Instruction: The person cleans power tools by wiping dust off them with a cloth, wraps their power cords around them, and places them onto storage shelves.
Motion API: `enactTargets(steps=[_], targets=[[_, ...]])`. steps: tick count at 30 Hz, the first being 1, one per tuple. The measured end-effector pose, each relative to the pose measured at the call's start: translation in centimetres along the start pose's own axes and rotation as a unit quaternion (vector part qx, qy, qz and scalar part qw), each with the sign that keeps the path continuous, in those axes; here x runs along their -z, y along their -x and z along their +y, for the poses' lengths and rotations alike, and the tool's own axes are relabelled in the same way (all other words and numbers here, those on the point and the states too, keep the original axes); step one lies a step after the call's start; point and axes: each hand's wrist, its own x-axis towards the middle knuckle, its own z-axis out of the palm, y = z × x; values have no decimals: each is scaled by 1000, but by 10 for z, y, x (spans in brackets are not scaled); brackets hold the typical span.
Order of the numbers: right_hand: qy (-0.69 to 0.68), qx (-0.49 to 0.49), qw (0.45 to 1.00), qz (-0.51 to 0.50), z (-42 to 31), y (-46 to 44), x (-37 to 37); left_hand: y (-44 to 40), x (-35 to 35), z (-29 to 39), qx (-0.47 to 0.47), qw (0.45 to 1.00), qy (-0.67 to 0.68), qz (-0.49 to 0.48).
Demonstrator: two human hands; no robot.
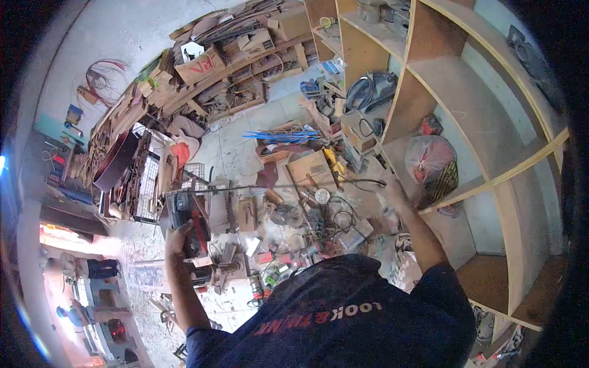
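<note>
Holding device (left hand), cord (right hand)

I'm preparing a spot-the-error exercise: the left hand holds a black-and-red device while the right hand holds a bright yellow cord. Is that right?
Not quite: the head view shows the right hand holding a dark cord, not bright yellow.

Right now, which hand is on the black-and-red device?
The left hand, wrapped around the black-and-red device. The right hand, out toward the wooden shelf, has the dark cord instead.
</note>
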Motion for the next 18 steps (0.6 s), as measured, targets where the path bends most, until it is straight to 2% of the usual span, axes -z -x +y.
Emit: enactTargets(steps=[1,2,3,4,5,6,7,8,9,10,11,12,13,14,16,18], targets=[[-66,8,998,-22,-32,3,3,-4,2,-5,1,1000,-1,2],[-153,69,986,12,-79,11,6,-11,3,-16,-14,999,41,-24],[-212,88,973,-2,-112,11,-3,-17,5,-30,-28,995,84,-48],[-270,106,957,-18,-145,11,-13,-2,-1,-20,-3,990,113,-82],[-300,83,947,-80,-165,3,-28,13,-8,-11,24,983,139,-115],[-40,227,970,-72,-170,-12,-67,5,-14,-29,32,981,152,-120],[-229,166,947,-151,-236,7,-48,-2,-21,-47,41,978,165,-124],[-206,232,943,-123,-276,26,-39,-9,-28,-65,49,974,178,-128],[-242,199,942,-118,-278,16,-96,-16,-44,-81,1,963,222,-152],[-194,194,944,-182,-308,33,-90,-13,-61,-82,26,954,245,-173],[-165,307,925,-150,-334,52,-77,-7,-80,-75,85,935,295,-178],[-212,270,920,-191,-331,54,-119,-12,-95,-81,92,908,339,-230],[-125,228,933,-248,-349,73,-99,-6,-114,-74,103,899,357,-230],[-64,335,915,-216,-351,85,-99,-2,-128,-67,116,891,373,-232],[-59,305,926,-217,-327,94,-142,-21,-144,-81,31,942,201,-268],[-51,279,929,-236,-304,87,-145,-27,-151,-78,67,938,173,-294]])
